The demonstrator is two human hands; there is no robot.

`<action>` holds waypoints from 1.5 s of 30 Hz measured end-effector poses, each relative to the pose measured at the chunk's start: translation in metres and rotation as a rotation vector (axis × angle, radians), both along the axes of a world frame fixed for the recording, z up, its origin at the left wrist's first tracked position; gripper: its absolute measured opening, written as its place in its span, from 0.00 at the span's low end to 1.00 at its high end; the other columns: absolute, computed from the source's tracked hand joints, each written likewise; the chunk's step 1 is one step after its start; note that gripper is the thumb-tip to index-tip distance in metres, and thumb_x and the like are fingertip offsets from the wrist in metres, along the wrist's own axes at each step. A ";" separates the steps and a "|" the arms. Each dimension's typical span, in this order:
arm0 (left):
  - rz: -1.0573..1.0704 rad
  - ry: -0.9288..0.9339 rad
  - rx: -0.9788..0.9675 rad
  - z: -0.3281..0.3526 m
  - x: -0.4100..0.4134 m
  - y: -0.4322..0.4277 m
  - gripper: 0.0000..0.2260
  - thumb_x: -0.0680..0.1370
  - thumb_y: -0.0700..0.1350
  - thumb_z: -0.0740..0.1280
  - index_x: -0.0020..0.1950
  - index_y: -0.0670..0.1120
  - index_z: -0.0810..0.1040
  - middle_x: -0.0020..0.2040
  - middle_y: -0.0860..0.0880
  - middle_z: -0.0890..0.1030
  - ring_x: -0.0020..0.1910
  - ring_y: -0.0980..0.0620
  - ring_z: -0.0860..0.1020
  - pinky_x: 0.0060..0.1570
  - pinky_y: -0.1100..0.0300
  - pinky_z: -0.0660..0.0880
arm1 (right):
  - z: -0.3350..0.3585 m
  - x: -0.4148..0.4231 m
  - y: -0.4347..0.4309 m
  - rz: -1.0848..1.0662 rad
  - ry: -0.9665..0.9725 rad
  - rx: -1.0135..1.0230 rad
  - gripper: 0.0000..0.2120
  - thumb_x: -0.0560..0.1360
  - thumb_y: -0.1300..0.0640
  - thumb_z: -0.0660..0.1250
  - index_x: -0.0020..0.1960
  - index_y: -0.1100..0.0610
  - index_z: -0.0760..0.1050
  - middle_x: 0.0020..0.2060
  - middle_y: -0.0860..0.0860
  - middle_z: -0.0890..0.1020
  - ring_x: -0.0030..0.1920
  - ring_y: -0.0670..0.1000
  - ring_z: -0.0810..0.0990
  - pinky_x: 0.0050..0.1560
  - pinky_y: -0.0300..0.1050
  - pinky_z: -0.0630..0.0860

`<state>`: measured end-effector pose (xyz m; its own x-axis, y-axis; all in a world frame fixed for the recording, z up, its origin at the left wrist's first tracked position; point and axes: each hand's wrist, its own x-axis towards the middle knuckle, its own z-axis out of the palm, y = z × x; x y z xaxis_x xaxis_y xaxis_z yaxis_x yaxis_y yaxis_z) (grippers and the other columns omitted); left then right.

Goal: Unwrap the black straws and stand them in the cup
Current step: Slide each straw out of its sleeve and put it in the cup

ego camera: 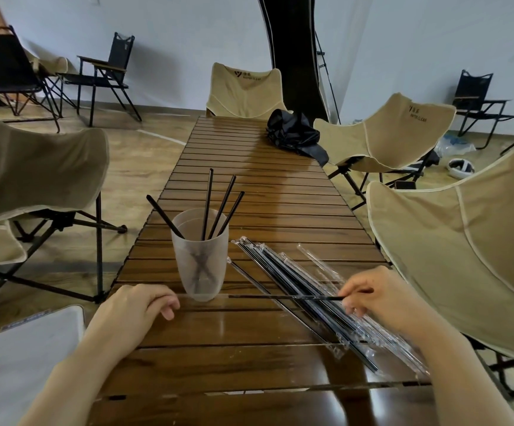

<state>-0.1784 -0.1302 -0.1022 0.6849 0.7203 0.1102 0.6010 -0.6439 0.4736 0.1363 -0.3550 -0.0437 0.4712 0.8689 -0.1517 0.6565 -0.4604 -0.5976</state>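
A frosted clear cup (199, 273) stands on the slatted wooden table (249, 186) with several bare black straws (222, 207) leaning in it. Right of the cup lies a pile of wrapped black straws (283, 272), with empty clear wrappers (321, 267) at its far side. My right hand (381, 298) pinches one end of a black straw (283, 297) that lies level just in front of the cup. My left hand (137, 309) rests on the table left of the cup, fingers curled on the clear wrapper end (202, 296) of that straw.
A crumpled black bag (294, 133) sits at the table's far right. Beige folding chairs (464, 256) crowd the right side, and another (31, 167) stands to the left. A white panel (19, 355) lies by my left forearm.
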 end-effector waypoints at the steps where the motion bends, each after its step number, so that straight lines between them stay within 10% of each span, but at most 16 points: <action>1: 0.029 0.000 -0.003 -0.001 -0.001 0.001 0.13 0.80 0.48 0.62 0.40 0.64 0.77 0.34 0.65 0.80 0.40 0.69 0.77 0.40 0.72 0.66 | -0.001 0.003 -0.002 -0.028 -0.042 0.015 0.09 0.73 0.63 0.70 0.38 0.49 0.81 0.30 0.44 0.84 0.29 0.41 0.80 0.33 0.30 0.74; 10: -0.177 0.075 0.058 0.007 0.033 -0.032 0.15 0.73 0.62 0.65 0.59 0.66 0.73 0.49 0.68 0.76 0.52 0.70 0.71 0.63 0.63 0.65 | -0.001 -0.008 0.015 0.034 -0.111 0.037 0.12 0.71 0.61 0.71 0.35 0.44 0.80 0.29 0.42 0.81 0.30 0.37 0.75 0.33 0.30 0.65; 23: -0.170 0.038 0.089 0.010 0.031 -0.032 0.03 0.75 0.56 0.67 0.46 0.63 0.80 0.38 0.66 0.76 0.41 0.67 0.75 0.41 0.75 0.66 | -0.002 -0.006 0.009 -0.047 -0.117 0.014 0.10 0.71 0.60 0.72 0.35 0.47 0.80 0.30 0.44 0.82 0.32 0.34 0.77 0.34 0.28 0.65; 45: -0.109 0.055 0.134 0.006 0.035 -0.033 0.05 0.75 0.57 0.67 0.48 0.62 0.81 0.43 0.64 0.79 0.48 0.64 0.73 0.57 0.62 0.69 | -0.005 0.007 0.003 -0.392 -0.351 0.066 0.09 0.71 0.59 0.73 0.36 0.47 0.80 0.46 0.49 0.76 0.51 0.52 0.75 0.63 0.58 0.67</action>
